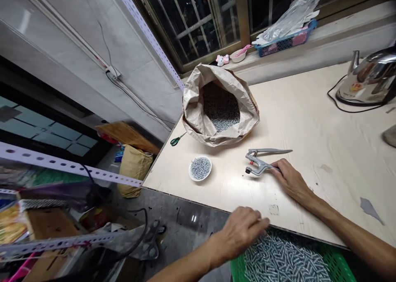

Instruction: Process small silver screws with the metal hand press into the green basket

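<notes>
My right hand [289, 179] is closed round the lower handle of grey spring-loaded pliers [258, 166] with a red part near the jaw. The pliers lie on the table with their handles spread. Near the table's front edge, my left hand [239, 232] hovers with loosely bent fingers and the thumb stretched out apart from them. Nothing shows in it, though the palm side is hidden. Below it, a green basket [338, 265] holds a heap of small silvery metal pins [284, 259]. A white bowl [200, 179] of similar small pins stands left of the pliers.
A paper sack [193, 104], its mouth open, stands at the back with metal pieces inside. Green-handled scissors [175, 141] lie beside it. An electric kettle [368, 82] sits at the right rear. On the sill is a blue basket [283, 45]. A perforated metal rail [71, 166] crosses the left.
</notes>
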### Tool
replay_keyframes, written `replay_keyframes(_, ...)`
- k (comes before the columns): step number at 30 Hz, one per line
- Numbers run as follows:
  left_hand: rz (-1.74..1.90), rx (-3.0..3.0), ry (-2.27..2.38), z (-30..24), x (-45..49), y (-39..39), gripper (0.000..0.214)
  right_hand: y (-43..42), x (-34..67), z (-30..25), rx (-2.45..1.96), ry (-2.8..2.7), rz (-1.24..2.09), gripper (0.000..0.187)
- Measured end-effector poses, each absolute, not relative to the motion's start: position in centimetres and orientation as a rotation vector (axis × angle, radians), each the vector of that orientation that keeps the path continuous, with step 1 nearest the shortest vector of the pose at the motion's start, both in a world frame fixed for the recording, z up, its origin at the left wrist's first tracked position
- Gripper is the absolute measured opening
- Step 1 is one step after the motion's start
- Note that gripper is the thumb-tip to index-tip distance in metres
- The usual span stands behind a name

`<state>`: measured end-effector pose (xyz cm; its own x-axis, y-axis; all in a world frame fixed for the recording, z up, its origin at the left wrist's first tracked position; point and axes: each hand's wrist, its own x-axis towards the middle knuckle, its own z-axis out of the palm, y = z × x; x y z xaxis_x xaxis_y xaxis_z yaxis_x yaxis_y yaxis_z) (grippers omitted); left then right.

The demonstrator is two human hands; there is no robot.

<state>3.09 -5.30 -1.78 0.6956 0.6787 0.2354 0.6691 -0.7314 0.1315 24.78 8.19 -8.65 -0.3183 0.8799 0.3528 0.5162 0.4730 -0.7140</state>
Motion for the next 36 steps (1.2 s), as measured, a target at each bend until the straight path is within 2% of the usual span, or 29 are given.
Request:
replay_keyframes(3, 0.604, 2.654, 1.826, -0.9, -1.2, -3.2, 0.019, 8.0, 24.7, -8.4, -1.101, -2.039, 0.626, 0.024)
replay_keyframes(5, 0.489, 2.368, 2.28, -0.2, -4.7, -0.9, 0.019, 7.7, 24.5, -8.2, -1.034, -2.104, 0.604, 0.025)
replay_keyframes(8, 0.142, 2.079, 2.523, 0.5, -8.4, 1.5, 0.016, 7.3, 24.1, -8.1, -0.931, -2.222, 0.522, 0.026)
replay_keyframes(11, -0.066, 1.918, 2.599, 0.5, -9.6, 2.4, 0.016, 7.1, 23.7, -8.2, -0.883, -2.29, 0.427, 0.026)
replay_keyframes(19, -0.329, 1.806, 2.579, 1.1, -8.7, 3.3, 0.021, 7.0, 23.7, -8.4, -0.856, -2.319, 0.332, 0.022)
replay_keyframes(28, -0.084, 1.59, 2.627, 1.1, -9.4, 4.3, 0.02, 6.9, 23.5, -8.5, -0.839, -2.343, 0.247, 0.021)
replay_keyframes(36, -0.126, 1.601, 2.582, 1.3, -10.1, 4.2, 0.018, 6.9, 23.6, -8.4, -0.836, -2.382, 0.198, 0.023)
